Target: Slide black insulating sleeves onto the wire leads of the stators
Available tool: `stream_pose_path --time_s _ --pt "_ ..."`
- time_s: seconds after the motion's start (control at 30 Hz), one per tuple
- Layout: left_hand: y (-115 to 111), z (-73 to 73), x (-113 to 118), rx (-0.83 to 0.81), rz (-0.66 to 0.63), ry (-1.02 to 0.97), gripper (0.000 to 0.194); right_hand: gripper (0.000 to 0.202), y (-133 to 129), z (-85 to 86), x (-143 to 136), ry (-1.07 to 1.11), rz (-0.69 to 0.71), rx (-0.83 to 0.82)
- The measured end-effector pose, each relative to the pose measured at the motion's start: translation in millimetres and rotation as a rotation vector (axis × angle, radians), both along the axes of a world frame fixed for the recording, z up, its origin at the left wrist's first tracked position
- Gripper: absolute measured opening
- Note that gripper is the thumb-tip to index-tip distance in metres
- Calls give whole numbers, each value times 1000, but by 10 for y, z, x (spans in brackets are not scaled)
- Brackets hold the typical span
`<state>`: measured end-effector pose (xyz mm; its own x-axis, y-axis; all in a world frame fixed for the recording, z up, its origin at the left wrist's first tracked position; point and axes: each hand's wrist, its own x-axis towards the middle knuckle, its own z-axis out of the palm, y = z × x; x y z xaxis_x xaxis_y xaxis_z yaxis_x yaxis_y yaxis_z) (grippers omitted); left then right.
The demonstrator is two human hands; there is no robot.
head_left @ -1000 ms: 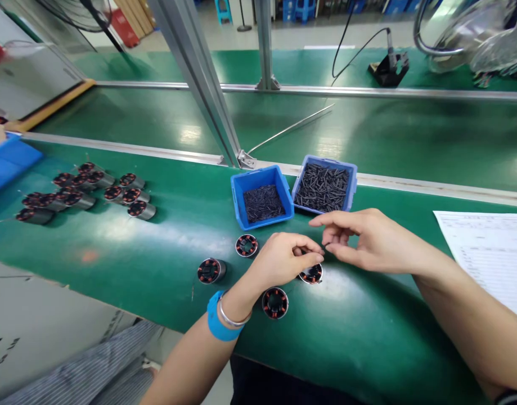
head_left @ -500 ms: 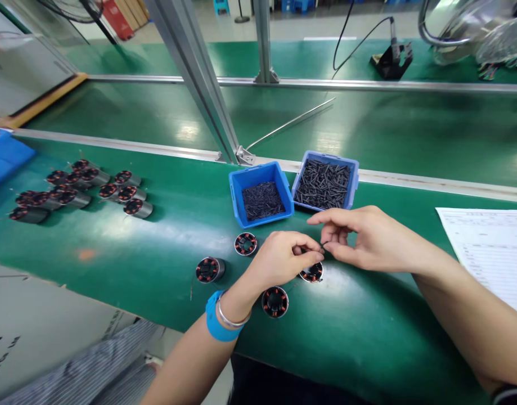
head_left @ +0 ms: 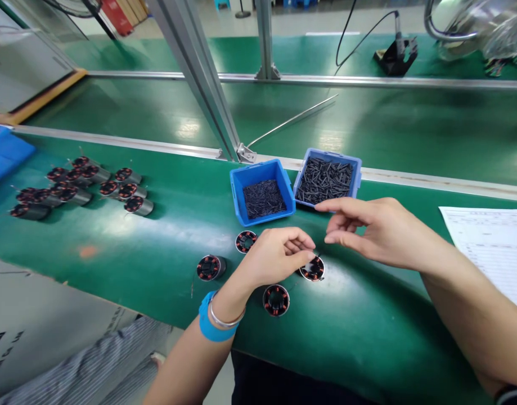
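My left hand [head_left: 279, 256], with a blue band and a silver bangle at the wrist, is at the upper left edge of a round metal part with copper windings [head_left: 313, 269]. Its thumb and fingers are drawn together; a small dark bit shows at the tips. My right hand [head_left: 368, 230] hovers to the right with thumb and index finger apart and nothing visible between them. Similar wound parts stand nearby: one behind the left wrist [head_left: 245, 242], one at left [head_left: 210, 268], one in front [head_left: 276, 300].
A blue bin [head_left: 263, 194] holds thin black pieces, and a second bin [head_left: 328, 177] holds larger black pieces. Several wound parts [head_left: 75, 194] lie at left. A metal post [head_left: 199, 73] rises behind the bins. Printed paper [head_left: 490, 242] lies at right.
My hands have parted: the right moved right and its fingertips opened, while the left shifted slightly left. More of the wound part beneath them shows.
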<state>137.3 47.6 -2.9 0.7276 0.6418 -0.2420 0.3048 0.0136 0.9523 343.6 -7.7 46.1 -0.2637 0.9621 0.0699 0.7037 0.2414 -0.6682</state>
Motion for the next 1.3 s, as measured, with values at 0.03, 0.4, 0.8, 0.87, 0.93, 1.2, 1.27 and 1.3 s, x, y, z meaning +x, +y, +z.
stream_pose_path --time_s 0.03,0.4,0.8,0.87,0.93,1.2,1.27,1.3 --pt "2 2 -9 -13 -3 -11 9 34 -4 -5 -25 34 -5 60" --pt "-11 -37 -19 -64 -5 -99 9 37 -7 -56 -197 71 115 167" --pt "-21 -131 -33 -68 24 -109 12 46 -28 -121 -183 29 137 301" --pt "-23 -135 -36 -70 21 -119 12 47 -30 -127 -182 27 147 302" --pt "-25 -131 -35 -71 20 -134 11 46 -31 -130 -187 23 163 302" --pt "-25 -121 -32 -38 17 -127 9 49 -27 -126 -205 -10 177 314" --pt "-24 -127 -37 -28 16 -123 9 50 -28 -121 -204 -14 187 310" --pt "-24 -129 -40 -22 17 -119 9 50 -30 -118 -202 -11 186 306"
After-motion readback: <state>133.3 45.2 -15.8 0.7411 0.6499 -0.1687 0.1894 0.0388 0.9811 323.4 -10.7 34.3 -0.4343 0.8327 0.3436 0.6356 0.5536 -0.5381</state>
